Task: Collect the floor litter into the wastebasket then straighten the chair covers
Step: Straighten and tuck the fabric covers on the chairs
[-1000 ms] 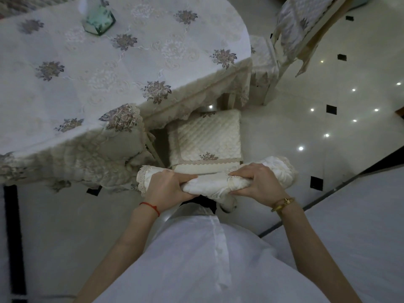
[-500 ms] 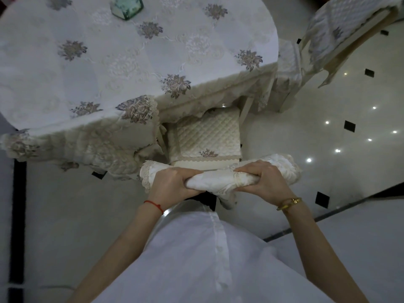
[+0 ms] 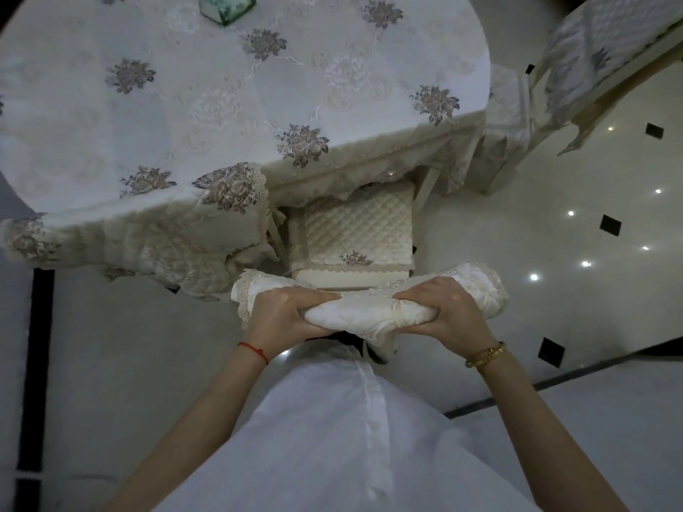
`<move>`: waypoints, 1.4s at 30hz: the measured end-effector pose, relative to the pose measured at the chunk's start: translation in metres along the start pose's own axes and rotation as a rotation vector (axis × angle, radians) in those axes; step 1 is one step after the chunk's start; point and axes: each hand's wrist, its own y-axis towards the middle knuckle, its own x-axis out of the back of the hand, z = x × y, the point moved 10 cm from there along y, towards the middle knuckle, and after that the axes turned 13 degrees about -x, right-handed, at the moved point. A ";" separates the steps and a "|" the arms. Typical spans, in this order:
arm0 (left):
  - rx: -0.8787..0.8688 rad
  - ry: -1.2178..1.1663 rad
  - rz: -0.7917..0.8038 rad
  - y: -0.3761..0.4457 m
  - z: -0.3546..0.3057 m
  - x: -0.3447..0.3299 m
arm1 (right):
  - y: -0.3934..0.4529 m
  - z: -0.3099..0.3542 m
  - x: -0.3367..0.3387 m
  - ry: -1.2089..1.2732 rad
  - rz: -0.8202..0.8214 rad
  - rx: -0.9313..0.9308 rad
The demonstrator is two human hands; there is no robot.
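Note:
A cream, lace-edged chair cover (image 3: 369,315) lies bunched along the top of a chair back right in front of me. My left hand (image 3: 284,314) grips its left part and my right hand (image 3: 445,310) grips its right part, both fists closed around the fabric. Beyond the cover, the chair's quilted seat cushion (image 3: 356,230) shows, tucked partly under the table. No wastebasket or floor litter is in view.
A round table with a flowered lace tablecloth (image 3: 221,97) fills the upper left; a green glass object (image 3: 227,5) stands on it. A second covered chair (image 3: 591,68) stands at the upper right. Glossy white floor tiles (image 3: 554,253) with black diamond insets lie to the right.
The view has shifted so the table sits lower and nearer. Both hands still hold the bunched cover, and their grip has tightened slightly toward its middle.

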 end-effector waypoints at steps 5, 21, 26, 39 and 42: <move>-0.001 -0.010 -0.028 0.023 -0.002 -0.004 | 0.022 -0.008 0.016 0.008 -0.007 0.017; 0.126 -0.005 -0.079 0.117 0.026 -0.023 | 0.127 -0.057 0.059 0.027 0.085 0.035; 0.173 0.029 -0.073 0.154 0.044 -0.019 | 0.171 -0.066 0.069 0.026 0.105 0.040; 0.301 0.030 -0.104 0.227 0.071 -0.015 | 0.265 -0.095 0.086 0.015 0.189 0.092; 0.322 0.057 -0.103 0.236 0.076 -0.016 | 0.279 -0.100 0.088 -0.008 0.209 0.116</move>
